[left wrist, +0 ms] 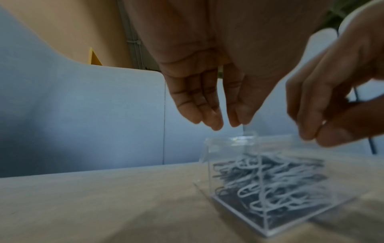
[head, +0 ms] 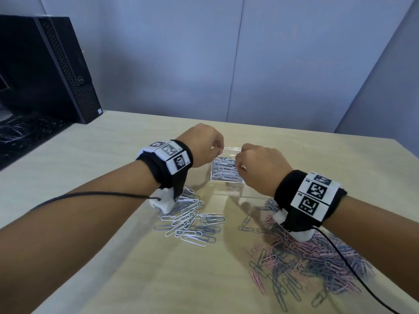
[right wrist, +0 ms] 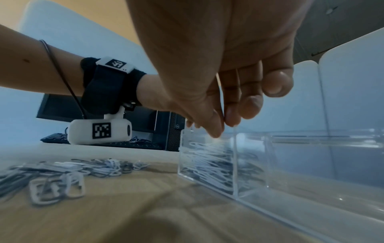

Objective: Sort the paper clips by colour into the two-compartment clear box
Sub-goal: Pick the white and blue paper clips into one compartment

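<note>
The clear box (head: 226,185) (left wrist: 218,141) (right wrist: 311,164) stands mid-table. Its left compartment holds white paper clips (head: 224,171) (left wrist: 270,180) (right wrist: 207,164); the right compartment looks bare in the right wrist view. Both hands hover just above the left compartment. My left hand (head: 216,150) (left wrist: 239,123) points its fingers down, thumb and forefinger tips together on a thin pale wire, seemingly a white clip. My right hand (head: 239,165) (right wrist: 225,122) (left wrist: 315,136) pinches a thin white clip between thumb and forefinger.
Loose white clips (head: 190,220) (right wrist: 62,172) lie near-left of the box. A big pink and blue-grey heap (head: 306,257) lies near-right under my right wrist. A black computer tower (head: 56,69) and keyboard (head: 29,132) stand far left. Grey partitions close the table's back.
</note>
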`<move>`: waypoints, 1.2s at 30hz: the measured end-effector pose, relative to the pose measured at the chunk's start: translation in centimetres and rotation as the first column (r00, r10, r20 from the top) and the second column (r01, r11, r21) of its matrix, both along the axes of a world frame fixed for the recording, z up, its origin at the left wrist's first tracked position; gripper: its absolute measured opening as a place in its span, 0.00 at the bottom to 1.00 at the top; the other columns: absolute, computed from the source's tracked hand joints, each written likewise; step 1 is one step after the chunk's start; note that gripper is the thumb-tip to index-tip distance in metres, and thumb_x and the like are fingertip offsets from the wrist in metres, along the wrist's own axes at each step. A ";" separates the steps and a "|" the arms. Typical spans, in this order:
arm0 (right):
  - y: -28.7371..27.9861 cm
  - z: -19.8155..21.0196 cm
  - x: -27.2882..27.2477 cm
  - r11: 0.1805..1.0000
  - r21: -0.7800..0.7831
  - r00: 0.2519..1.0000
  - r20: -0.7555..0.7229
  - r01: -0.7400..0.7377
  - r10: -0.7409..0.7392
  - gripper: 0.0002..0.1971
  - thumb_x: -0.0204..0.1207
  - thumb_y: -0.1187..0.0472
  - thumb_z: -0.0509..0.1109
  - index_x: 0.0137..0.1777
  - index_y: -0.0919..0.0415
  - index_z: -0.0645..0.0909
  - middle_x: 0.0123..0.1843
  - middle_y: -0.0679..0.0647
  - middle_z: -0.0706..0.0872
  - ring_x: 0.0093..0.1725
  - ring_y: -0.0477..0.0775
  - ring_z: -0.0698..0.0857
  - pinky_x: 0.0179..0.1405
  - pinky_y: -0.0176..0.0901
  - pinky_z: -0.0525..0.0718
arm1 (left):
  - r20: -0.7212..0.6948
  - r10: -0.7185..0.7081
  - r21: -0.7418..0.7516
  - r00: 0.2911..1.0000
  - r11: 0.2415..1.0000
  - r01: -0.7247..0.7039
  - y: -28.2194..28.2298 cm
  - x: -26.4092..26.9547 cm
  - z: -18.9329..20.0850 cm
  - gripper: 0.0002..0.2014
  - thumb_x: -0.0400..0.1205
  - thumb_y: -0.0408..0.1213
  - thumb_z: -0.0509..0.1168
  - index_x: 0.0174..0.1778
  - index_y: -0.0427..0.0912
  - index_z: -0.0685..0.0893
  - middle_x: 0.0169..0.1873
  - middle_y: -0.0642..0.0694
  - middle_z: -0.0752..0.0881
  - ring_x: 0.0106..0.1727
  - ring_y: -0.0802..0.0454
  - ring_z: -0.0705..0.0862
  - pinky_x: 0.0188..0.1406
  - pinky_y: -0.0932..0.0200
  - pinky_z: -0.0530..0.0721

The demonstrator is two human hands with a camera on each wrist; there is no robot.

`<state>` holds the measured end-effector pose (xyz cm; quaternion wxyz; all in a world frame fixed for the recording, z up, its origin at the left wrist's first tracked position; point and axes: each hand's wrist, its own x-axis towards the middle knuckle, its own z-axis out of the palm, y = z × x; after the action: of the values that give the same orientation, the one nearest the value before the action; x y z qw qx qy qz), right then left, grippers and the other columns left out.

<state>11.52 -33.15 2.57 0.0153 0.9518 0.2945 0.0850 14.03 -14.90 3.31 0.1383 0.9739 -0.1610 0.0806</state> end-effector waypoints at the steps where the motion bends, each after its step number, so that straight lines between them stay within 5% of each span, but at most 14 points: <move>1: 0.1 -0.1 -0.4 1.000 0.003 1.000 0.003 -0.016 0.016 0.11 0.80 0.60 0.60 0.52 0.55 0.85 0.52 0.52 0.83 0.48 0.61 0.85 0.42 0.49 0.82 | 0.033 -0.015 -0.013 0.999 1.000 0.015 0.5 -0.8 0.2 0.05 0.79 0.39 0.66 0.44 0.49 0.89 0.40 0.54 0.85 0.40 0.56 0.79 0.47 0.59 0.79; 4: 0.8 -0.6 -2.1 0.992 0.029 0.984 -0.130 -0.121 0.124 0.11 0.79 0.60 0.62 0.53 0.53 0.86 0.53 0.50 0.85 0.52 0.57 0.85 0.47 0.48 0.83 | -0.003 -0.032 -0.021 0.999 0.999 0.032 2.5 -4.1 0.3 0.04 0.77 0.39 0.69 0.41 0.49 0.89 0.36 0.55 0.86 0.36 0.57 0.79 0.43 0.62 0.77; 7: 1.8 -1.1 -3.3 0.980 0.080 0.903 -0.380 -0.184 0.201 0.12 0.75 0.62 0.66 0.54 0.54 0.88 0.52 0.49 0.89 0.53 0.53 0.85 0.53 0.47 0.84 | -0.186 0.002 0.043 0.983 0.999 0.006 4.6 -7.6 -0.6 0.04 0.74 0.38 0.69 0.38 0.49 0.89 0.32 0.57 0.88 0.32 0.64 0.80 0.35 0.67 0.75; 10: 2.6 -1.9 -3.8 0.974 0.091 0.848 -0.479 -0.208 0.226 0.11 0.75 0.61 0.69 0.55 0.54 0.88 0.51 0.49 0.89 0.51 0.52 0.85 0.56 0.48 0.84 | -0.328 0.065 0.083 0.942 0.996 -0.040 6.0 -10.8 -1.9 0.05 0.72 0.42 0.67 0.37 0.51 0.89 0.28 0.58 0.89 0.30 0.67 0.83 0.33 0.69 0.78; 15: 3.9 -2.0 -3.6 0.979 0.091 0.828 -0.524 -0.181 0.202 0.12 0.75 0.64 0.69 0.57 0.55 0.87 0.46 0.47 0.87 0.47 0.49 0.84 0.51 0.40 0.82 | -0.389 0.108 0.076 0.915 0.993 -0.085 6.1 -12.8 -3.3 0.12 0.72 0.54 0.72 0.38 0.49 0.86 0.29 0.59 0.88 0.32 0.65 0.84 0.37 0.64 0.81; 22: 4.3 -1.9 -3.4 0.992 0.048 0.806 -0.579 -0.120 0.125 0.10 0.75 0.68 0.67 0.50 0.54 0.85 0.37 0.40 0.79 0.45 0.51 0.83 0.51 0.39 0.83 | -0.400 0.107 0.115 0.910 0.991 -0.067 5.8 -12.4 -3.6 0.06 0.76 0.45 0.70 0.37 0.47 0.86 0.32 0.54 0.89 0.37 0.57 0.86 0.42 0.57 0.85; 26: 3.8 -1.9 -3.2 0.994 0.004 0.806 -0.585 -0.112 0.093 0.10 0.75 0.68 0.66 0.48 0.53 0.84 0.35 0.37 0.76 0.45 0.50 0.81 0.48 0.37 0.81 | -0.366 0.104 0.140 0.925 0.989 -0.056 5.7 -12.4 -3.3 0.07 0.78 0.43 0.68 0.34 0.48 0.82 0.33 0.53 0.88 0.36 0.55 0.83 0.39 0.61 0.80; 36: 3.1 -2.1 -3.7 0.984 -0.088 0.848 -0.522 -0.157 0.088 0.11 0.73 0.56 0.72 0.51 0.63 0.85 0.47 0.57 0.89 0.47 0.60 0.87 0.49 0.53 0.89 | -0.317 0.086 0.074 0.945 0.995 -0.066 6.7 -11.9 -2.3 0.07 0.78 0.41 0.68 0.34 0.49 0.84 0.27 0.54 0.87 0.32 0.61 0.83 0.38 0.59 0.83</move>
<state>7.84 -30.08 0.51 -0.0090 0.9159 0.3528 -0.1915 2.16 -8.17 1.06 0.1289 0.9834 -0.1014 -0.0779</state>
